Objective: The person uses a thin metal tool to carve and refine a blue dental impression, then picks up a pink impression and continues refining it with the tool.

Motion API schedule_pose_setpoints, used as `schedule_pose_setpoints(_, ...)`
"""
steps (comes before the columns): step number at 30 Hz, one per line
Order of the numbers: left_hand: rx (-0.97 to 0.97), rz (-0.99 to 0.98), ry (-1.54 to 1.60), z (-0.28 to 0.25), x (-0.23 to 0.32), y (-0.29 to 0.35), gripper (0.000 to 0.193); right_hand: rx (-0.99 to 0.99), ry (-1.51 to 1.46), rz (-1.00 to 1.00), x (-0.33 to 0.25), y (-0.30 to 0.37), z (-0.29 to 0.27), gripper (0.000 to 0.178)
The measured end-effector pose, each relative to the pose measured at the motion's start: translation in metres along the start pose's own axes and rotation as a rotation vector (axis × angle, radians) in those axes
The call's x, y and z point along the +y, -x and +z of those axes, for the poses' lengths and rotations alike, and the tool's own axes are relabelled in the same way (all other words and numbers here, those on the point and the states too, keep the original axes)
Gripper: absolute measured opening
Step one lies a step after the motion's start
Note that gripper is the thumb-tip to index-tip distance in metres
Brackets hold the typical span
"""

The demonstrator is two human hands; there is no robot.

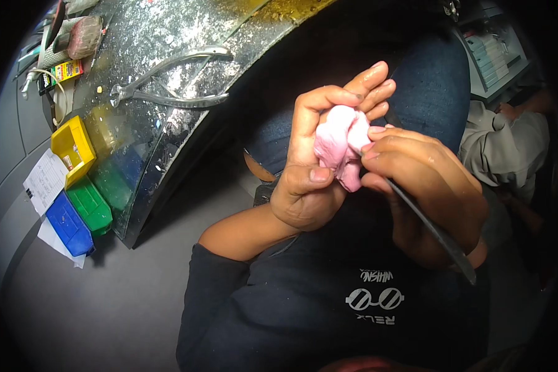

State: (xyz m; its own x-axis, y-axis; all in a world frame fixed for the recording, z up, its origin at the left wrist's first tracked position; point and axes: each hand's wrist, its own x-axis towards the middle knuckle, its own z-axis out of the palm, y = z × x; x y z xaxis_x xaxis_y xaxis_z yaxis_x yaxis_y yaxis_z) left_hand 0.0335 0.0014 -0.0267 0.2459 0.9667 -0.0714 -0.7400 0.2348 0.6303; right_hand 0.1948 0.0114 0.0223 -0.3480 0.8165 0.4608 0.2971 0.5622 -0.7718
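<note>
Head view, looking down at a seated person's lap. The left hand (310, 180) cups a pink, lumpy cast (341, 146); the right hand (425, 186) grips a slim dark file (431, 232) against it. This looks like mid-trimming; the next stroke likely needs a steady hold. Metal pliers (170, 80) lie on the speckled desk (161, 37).

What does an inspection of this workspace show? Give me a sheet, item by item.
Surface: bench, dark and speckled with silvery filings.
Job's things: pink lump; thin dark file touching it.
Clutter: pliers on the bench; yellow bin, green bin, blue bin and paper beside it.
Grippers: left hand holds the lump; right hand holds the file.
Cables: pale cord at the bench's far left.
Surroundings: grey floor; another person's sleeve at right.
</note>
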Motion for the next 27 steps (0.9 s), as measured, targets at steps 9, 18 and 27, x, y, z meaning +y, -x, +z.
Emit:
schedule_pose_setpoints(9,0.082,-0.105,0.161,0.0,0.001,-0.005,0.046,0.131,-0.189,0.284,0.011,-0.004,-0.024,0.011)
schedule_pose_setpoints(18,0.001,-0.253,0.224,-0.012,0.003,-0.005,0.073,-0.139,-0.173,0.185,0.007,-0.002,-0.019,0.019)
schedule_pose_setpoints(27,0.036,-0.254,0.072,-0.01,0.006,0.0,0.103,-0.129,-0.191,0.242,0.002,0.001,-0.011,0.02)
